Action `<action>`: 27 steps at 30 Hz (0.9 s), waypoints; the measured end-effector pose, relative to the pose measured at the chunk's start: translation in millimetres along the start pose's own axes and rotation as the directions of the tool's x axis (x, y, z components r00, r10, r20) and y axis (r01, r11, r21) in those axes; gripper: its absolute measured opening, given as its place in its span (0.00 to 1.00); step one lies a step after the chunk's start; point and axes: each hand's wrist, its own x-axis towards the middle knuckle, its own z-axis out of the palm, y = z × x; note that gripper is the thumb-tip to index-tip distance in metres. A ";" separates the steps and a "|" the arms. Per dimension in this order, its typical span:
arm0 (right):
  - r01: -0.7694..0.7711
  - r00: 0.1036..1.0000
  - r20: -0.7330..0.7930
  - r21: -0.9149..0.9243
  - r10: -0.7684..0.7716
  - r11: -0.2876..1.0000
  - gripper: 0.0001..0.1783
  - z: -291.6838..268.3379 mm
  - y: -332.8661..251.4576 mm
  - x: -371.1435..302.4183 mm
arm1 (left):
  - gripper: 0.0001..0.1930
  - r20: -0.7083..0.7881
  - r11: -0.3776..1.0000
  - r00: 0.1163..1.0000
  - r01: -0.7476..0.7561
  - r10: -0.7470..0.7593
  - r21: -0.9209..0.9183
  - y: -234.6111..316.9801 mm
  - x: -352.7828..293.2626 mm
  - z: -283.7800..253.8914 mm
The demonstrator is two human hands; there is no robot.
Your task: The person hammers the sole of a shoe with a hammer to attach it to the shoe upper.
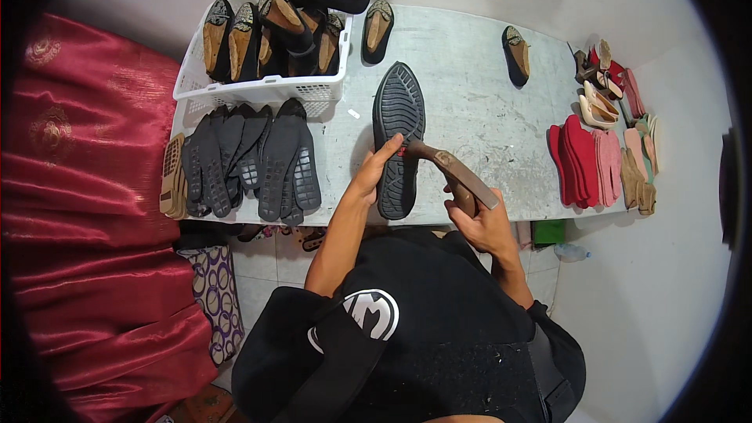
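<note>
A black shoe sole (400, 102) stands out in the middle of the table, tread side up, with a small red patch at its waist. My left hand (371, 171) grips it from the left, thumb lying across the tread near that patch. What is under the sole is hidden. In my right hand (487, 227) is a hammer (458, 172), its long brown metal head slanting toward the sole. One end of the head reaches the red patch; whether it touches cannot be told. My fingers wrap round its short handle.
Black shoes with patterned uppers fill a white plastic basket (317, 92) at the back left. Dark soles (274, 176) lie before it. Single shoes (377, 33) (515, 59) stand farther back. Red soles (576, 164), pink soles (607, 168) and cream shoes (599, 107) crowd the right end.
</note>
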 end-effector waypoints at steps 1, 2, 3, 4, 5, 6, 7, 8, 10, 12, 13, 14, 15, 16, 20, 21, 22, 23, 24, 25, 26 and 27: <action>0.021 1.000 0.021 0.005 -0.022 1.000 0.09 -0.8 -3.9 -0.1 | 0.19 -0.020 0.999 0.999 -0.034 0.034 0.006 1.2 -0.4 1.9; 0.043 0.998 0.042 0.010 -0.043 0.999 0.09 -0.4 -5.9 -0.1 | 0.18 -0.040 0.998 0.997 -0.068 0.068 0.013 1.6 -0.6 2.9; 0.043 0.998 0.040 0.009 -0.043 0.999 0.09 1.7 -4.4 -0.6 | 0.18 -0.038 0.998 0.997 -0.067 0.067 0.014 1.3 0.1 3.5; 0.018 0.997 0.068 0.023 -0.020 1.000 0.09 5.3 -0.3 -1.0 | 0.17 -0.039 0.998 0.997 -0.069 0.070 0.011 0.5 1.0 3.7; -0.006 0.995 0.097 0.036 0.003 0.999 0.09 8.1 3.2 -1.3 | 0.16 -0.040 0.997 0.997 -0.072 0.072 0.007 -0.3 2.0 3.7; -0.006 0.995 0.098 0.036 0.003 0.999 0.09 10.1 5.9 -1.3 | 0.16 -0.040 0.997 0.997 -0.072 0.072 0.006 -1.6 2.5 3.0; -0.008 0.994 0.106 0.010 0.006 1.000 0.09 11.6 8.2 -1.2 | 0.16 -0.050 0.996 0.994 -0.092 0.092 0.015 -3.0 3.2 2.2; -0.009 0.993 0.114 -0.017 0.011 1.000 0.09 12.2 9.2 -1.1 | 0.15 -0.060 0.994 0.992 -0.111 0.112 0.024 -4.3 4.0 1.2; 0.004 0.992 0.123 0.005 -0.005 1.000 0.09 10.3 4.8 -1.5 | 0.14 -0.074 0.996 0.993 -0.090 0.090 0.005 -5.0 5.5 -4.2; 0.016 0.991 0.130 0.025 -0.019 1.000 0.09 6.7 0.7 -2.6 | 0.14 -0.086 0.998 0.994 -0.067 0.066 -0.014 -2.2 6.1 -4.8; 0.045 0.987 0.153 0.041 -0.051 0.998 0.10 4.2 -0.4 -3.5 | 0.13 -0.086 0.995 0.992 -0.096 0.095 -0.003 1.1 5.7 -2.0; 0.073 0.981 0.175 0.057 -0.082 0.996 0.11 2.9 -0.6 -4.1 | 0.13 -0.085 0.992 0.989 -0.124 0.124 0.009 4.0 5.8 0.1; 0.073 0.981 0.175 0.056 -0.081 0.996 0.11 3.3 -1.0 -4.2 | 0.13 -0.071 0.990 0.988 -0.138 0.138 0.010 6.1 5.5 -0.2; 0.059 0.973 0.221 0.027 -0.064 0.998 0.11 4.3 -1.6 -3.6 | 0.13 -0.070 0.990 0.988 -0.137 0.138 0.009 7.4 5.1 1.2; 0.001 0.958 0.287 -0.010 0.001 1.000 0.11 8.2 -2.8 -3.8 | 0.15 -0.098 0.985 0.981 -0.165 0.170 0.054 9.9 10.8 -1.5; 0.001 0.958 0.287 -0.009 0.001 1.000 0.11 7.3 -3.6 -4.3 | 0.15 -0.100 0.989 0.984 -0.144 0.145 0.015 10.4 10.4 -1.6; 0.008 0.957 0.291 -0.002 -0.007 1.000 0.12 5.3 -5.3 -4.8 | 0.15 -0.101 0.992 0.988 -0.123 0.120 -0.023 10.8 10.3 -1.4; 0.015 0.955 0.295 0.004 -0.016 1.000 0.14 3.2 -7.0 -5.5 | 0.15 -0.101 0.992 0.988 -0.122 0.120 -0.023 12.0 11.3 -0.6; 0.017 0.955 0.295 0.005 -0.018 1.000 0.14 0.7 -8.4 -6.4 | 0.14 -0.088 0.991 0.989 -0.127 0.123 -0.042 14.2 13.4 0.4; 0.037 0.950 0.309 0.033 -0.045 0.999 0.15 -1.8 -9.8 -8.3 | 0.14 -0.074 0.989 0.989 -0.131 0.127 -0.061 16.1 15.6 1.0; 0.056 0.944 0.321 0.061 -0.073 0.997 0.16 -2.9 -10.3 -9.3 | 0.14 -0.074 0.989 0.989 -0.132 0.128 -0.060 18.3 16.6 -0.1; 0.055 0.945 0.319 0.060 -0.072 0.997 0.16 -3.2 -9.9 -9.5 | 0.15 -0.057 0.992 0.992 -0.114 0.111 -0.046 20.8 17.4 -1.3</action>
